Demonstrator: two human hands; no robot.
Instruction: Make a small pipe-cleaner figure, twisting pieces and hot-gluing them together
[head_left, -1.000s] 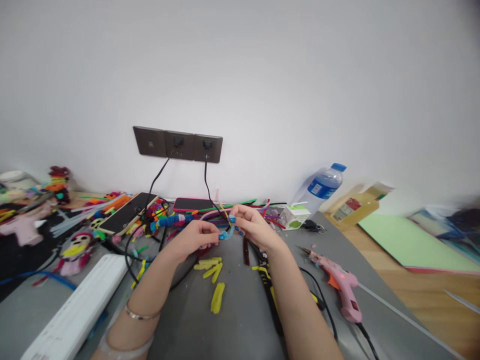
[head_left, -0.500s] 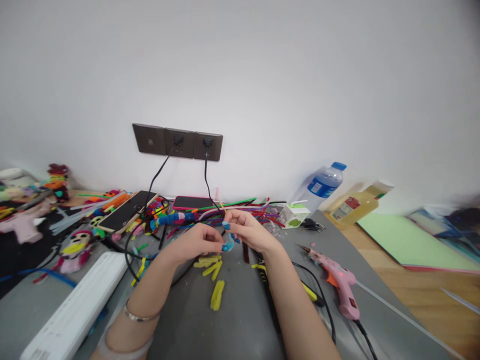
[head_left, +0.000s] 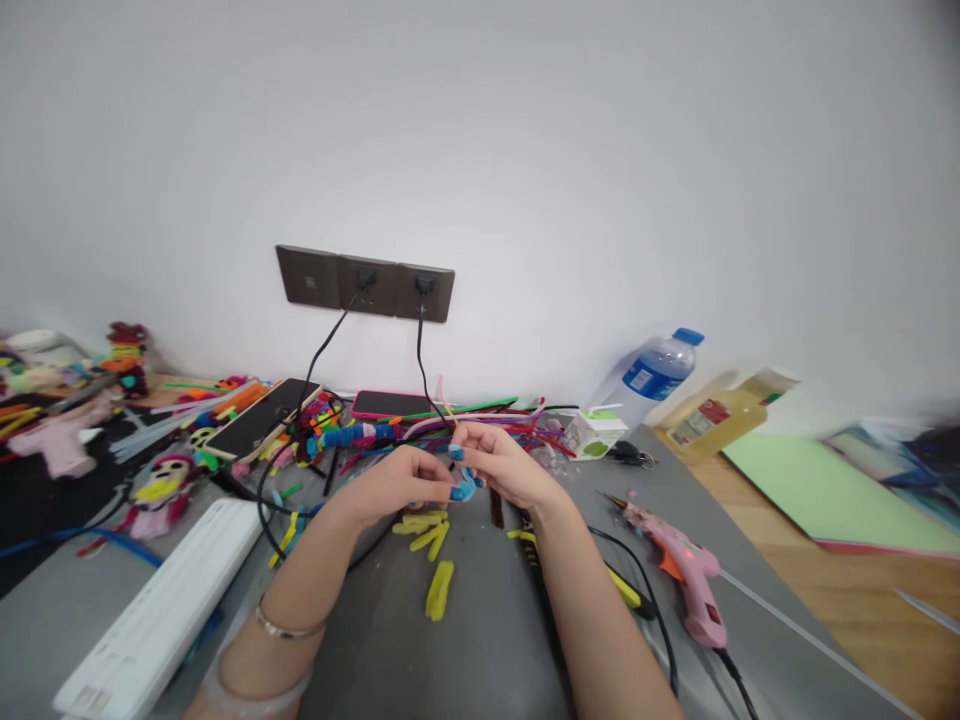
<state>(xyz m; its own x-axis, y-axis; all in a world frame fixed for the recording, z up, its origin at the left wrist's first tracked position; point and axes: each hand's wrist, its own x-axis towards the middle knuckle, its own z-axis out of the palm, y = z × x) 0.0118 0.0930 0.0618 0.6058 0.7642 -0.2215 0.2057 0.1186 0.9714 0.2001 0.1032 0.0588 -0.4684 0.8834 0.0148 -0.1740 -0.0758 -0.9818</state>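
My left hand [head_left: 396, 483] and my right hand [head_left: 501, 466] meet above the grey table [head_left: 480, 640], both pinching a short bent blue pipe cleaner [head_left: 465, 490] between their fingertips. Just below the hands lie several yellow pipe cleaner pieces [head_left: 429, 535], and one longer yellow piece [head_left: 439, 590] sits nearer to me. A heap of coloured pipe cleaners [head_left: 480, 415] lies behind the hands by the wall.
A pink glue gun [head_left: 686, 580] lies at the right with its cord. Black-and-yellow pliers [head_left: 536, 560] lie under my right forearm. A white box [head_left: 157, 615], phones [head_left: 390, 403], a water bottle [head_left: 649, 375], a small carton [head_left: 592, 435] and craft figures [head_left: 161, 490] surround the work area.
The blue pipe cleaner is bent tighter and the fingertips have closed in on it. The view has shifted slightly.
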